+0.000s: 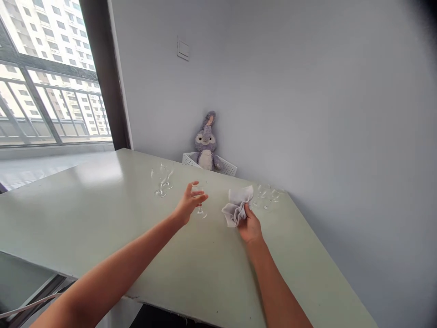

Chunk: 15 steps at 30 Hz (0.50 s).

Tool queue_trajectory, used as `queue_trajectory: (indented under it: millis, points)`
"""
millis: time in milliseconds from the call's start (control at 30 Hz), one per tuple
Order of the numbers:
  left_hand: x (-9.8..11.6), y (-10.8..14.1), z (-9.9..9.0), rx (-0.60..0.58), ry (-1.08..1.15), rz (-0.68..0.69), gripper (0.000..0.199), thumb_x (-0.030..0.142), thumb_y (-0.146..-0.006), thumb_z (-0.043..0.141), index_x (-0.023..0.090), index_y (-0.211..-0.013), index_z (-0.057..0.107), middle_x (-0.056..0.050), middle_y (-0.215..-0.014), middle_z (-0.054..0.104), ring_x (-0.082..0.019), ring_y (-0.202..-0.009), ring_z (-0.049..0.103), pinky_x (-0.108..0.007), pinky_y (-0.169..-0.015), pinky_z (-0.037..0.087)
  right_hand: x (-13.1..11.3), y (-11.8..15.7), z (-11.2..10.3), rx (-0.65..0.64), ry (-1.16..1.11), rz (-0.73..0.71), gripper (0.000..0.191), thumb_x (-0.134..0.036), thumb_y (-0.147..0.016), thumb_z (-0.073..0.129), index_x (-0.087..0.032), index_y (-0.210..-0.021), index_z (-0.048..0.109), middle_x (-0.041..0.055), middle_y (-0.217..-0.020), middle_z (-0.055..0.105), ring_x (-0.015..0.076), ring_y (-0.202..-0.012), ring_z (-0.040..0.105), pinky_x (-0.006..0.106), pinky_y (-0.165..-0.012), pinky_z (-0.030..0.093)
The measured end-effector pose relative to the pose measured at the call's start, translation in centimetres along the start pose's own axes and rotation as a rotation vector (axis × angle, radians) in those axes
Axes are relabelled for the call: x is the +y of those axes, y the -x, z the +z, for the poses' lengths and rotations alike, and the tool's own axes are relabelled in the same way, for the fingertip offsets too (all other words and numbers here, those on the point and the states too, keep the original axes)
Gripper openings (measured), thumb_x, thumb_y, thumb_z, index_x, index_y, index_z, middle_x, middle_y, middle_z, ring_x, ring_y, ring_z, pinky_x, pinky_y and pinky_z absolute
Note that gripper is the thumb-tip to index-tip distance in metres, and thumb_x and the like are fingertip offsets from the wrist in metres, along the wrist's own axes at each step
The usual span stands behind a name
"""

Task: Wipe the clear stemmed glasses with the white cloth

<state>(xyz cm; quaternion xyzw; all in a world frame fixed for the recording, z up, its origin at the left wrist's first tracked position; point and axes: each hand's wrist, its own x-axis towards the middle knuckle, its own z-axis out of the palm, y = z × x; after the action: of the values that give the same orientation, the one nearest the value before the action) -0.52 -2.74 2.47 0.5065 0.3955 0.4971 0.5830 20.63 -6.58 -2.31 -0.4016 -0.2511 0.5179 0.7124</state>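
My left hand [190, 201] has its fingers wrapped round the bowl of a small stemmed glass [200, 210]. The glass is upright, its stem and foot showing below my fingers. To the right, my right hand [250, 226] grips a crumpled pale grey cloth [236, 208], thumb on top. Cloth and glass are apart. Left of my left hand, a few clear stemmed glasses [161, 184] stand close together. Beyond my right hand, several more clear glasses [268, 195] are grouped near the table's right edge; their outlines are faint.
The pale green table [164, 255] reaches to the walls. Behind its far edge, a purple plush toy [205, 148] sits in a white perforated basket [228, 166]. A window [51, 91] is at the left. A white cable [30, 305] runs below the near left edge.
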Motion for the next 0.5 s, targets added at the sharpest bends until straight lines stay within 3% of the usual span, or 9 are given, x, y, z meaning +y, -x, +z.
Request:
queue_trajectory:
  millis: [167, 267, 367, 433, 500]
  points:
    - [1.5, 1.3, -3.8, 0.226, -0.102, 0.043, 0.068, 0.034, -0.061, 0.069, 0.029, -0.121, 0.037, -0.007, -0.105, 0.054, -0.017, -0.089, 0.056, -0.034, -0.077, 0.042, -4.5, 1.9, -1.4, -0.004, 0.166, -0.174, 0.021, -0.036, -0.066, 0.067, -0.024, -0.083, 0.061, -0.0001, -0.08, 0.062, 0.0146, -0.072, 0.057, 0.029, -0.068, 0.048]
    - [1.0, 1.8, -6.9, 0.335, -0.11, 0.044, 0.067, 0.033, -0.057, 0.071, 0.026, -0.116, 0.04, -0.006, -0.103, 0.054, -0.017, -0.09, 0.056, -0.034, -0.079, 0.042, -8.3, 4.4, -3.8, 0.025, 0.573, -0.382, 0.022, -0.038, -0.072, 0.06, -0.021, -0.086, 0.063, 0.003, -0.082, 0.06, 0.017, -0.073, 0.054, 0.031, -0.066, 0.046]
    - [0.1, 1.6, -9.4, 0.418, -0.087, 0.059, 0.069, 0.032, -0.052, 0.074, 0.025, -0.113, 0.042, -0.005, -0.1, 0.055, -0.019, -0.089, 0.057, -0.036, -0.078, 0.044, -11.4, 7.0, -6.7, 0.097, 1.035, -0.515, 0.032, -0.038, -0.078, 0.049, -0.022, -0.104, 0.059, 0.0053, -0.101, 0.058, 0.02, -0.084, 0.054, 0.033, -0.071, 0.045]
    - [-0.3, 1.2, -10.6, 0.474, -0.101, 0.069, 0.069, 0.031, -0.051, 0.075, 0.025, -0.112, 0.043, -0.005, -0.1, 0.056, -0.019, -0.089, 0.057, -0.037, -0.079, 0.044, -12.4, 8.5, -8.1, 0.001, 1.319, -0.487, 0.038, -0.038, -0.078, 0.047, -0.026, -0.114, 0.055, 0.0048, -0.113, 0.055, 0.0224, -0.095, 0.052, 0.036, -0.078, 0.043]
    - [-0.5, 0.8, -11.5, 0.507, -0.128, 0.072, 0.069, 0.031, -0.052, 0.075, 0.026, -0.112, 0.043, -0.004, -0.101, 0.056, -0.019, -0.09, 0.057, -0.036, -0.079, 0.045, -12.6, 9.5, -8.8, -0.18, 1.563, -0.364, 0.039, -0.042, -0.077, 0.049, -0.029, -0.113, 0.056, 0.0028, -0.118, 0.055, 0.0254, -0.106, 0.048, 0.039, -0.086, 0.039]
